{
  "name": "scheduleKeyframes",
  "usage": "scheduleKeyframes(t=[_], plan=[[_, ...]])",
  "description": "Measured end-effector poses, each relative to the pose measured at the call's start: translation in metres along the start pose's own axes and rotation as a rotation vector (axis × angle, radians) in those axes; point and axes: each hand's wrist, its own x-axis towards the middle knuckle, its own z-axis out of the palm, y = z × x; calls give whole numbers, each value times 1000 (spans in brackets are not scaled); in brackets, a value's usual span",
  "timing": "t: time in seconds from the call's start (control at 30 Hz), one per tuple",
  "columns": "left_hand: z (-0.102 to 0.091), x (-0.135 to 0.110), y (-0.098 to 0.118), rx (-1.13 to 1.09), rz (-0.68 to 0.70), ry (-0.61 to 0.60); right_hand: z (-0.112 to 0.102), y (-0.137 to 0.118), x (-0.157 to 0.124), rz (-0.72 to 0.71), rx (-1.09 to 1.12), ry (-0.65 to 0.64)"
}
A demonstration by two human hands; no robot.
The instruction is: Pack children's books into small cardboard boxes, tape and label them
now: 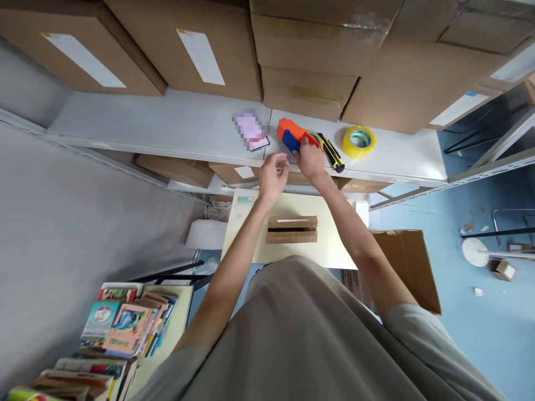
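Observation:
My right hand (311,159) is closed round the handle of an orange and blue tape dispenser (291,131), on the near part of the shelf. Close beside it on the left, my left hand (274,175) hovers by the shelf's front edge with loosely curled fingers, parted from the thumb and holding nothing I can see. A yellow and black utility knife (332,153) lies just right of the dispenser. Below my hands, a small cardboard box (292,236) rests on the pale table (246,245), a dark gap running along its top.
Large cardboard boxes (309,50) line the back of the grey shelf (167,120). A phone (251,131) and a yellow tape roll (358,141) lie on it. An open carton (407,267) stands right of the table; books (129,328) are stacked lower left.

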Motion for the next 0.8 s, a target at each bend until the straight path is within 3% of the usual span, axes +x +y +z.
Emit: scheduleKeyframes(t=[0.17, 0.23, 0.33, 0.57, 0.8], plan=[[-16, -94, 7, -249, -139, -61, -33, -34, -114, 169, 366, -114], [-21, -128, 11, -272, -177, -64, -36, -48, -157, 258, 562, -157], [-27, -163, 12, -257, -225, -75, -29, -60, -203, 388, 685, -176], [-43, -197, 6, -150, -225, -80, -5, -59, -238, 493, 593, -233], [-77, -199, -5, -229, -305, -226, 1, -68, -252, 471, 436, -279]])
